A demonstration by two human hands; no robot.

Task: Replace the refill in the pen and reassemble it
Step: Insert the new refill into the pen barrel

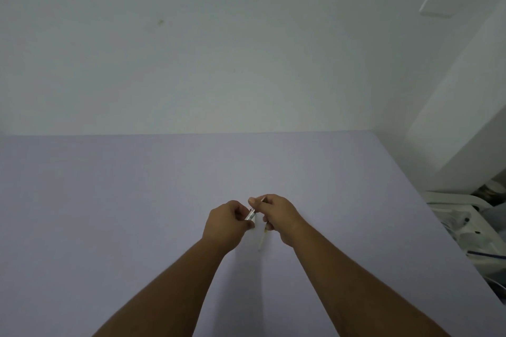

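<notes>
Both my hands meet above the pale lilac table [137, 213]. My left hand [226, 223] pinches a short silvery pen barrel [250, 215], which tilts up to the right. My right hand [276, 216] grips a thin refill [262, 200] between thumb and forefinger, its end at the barrel's mouth. A pale, whitish pen part [262, 239] hangs down below my right hand; whether that hand holds it or it lies on the table I cannot tell.
A plain white wall [219, 49] rises behind the table's far edge. Off the right edge of the table sits white plastic clutter [462, 224] with cables. A white box-shaped column [460, 107] stands at the right.
</notes>
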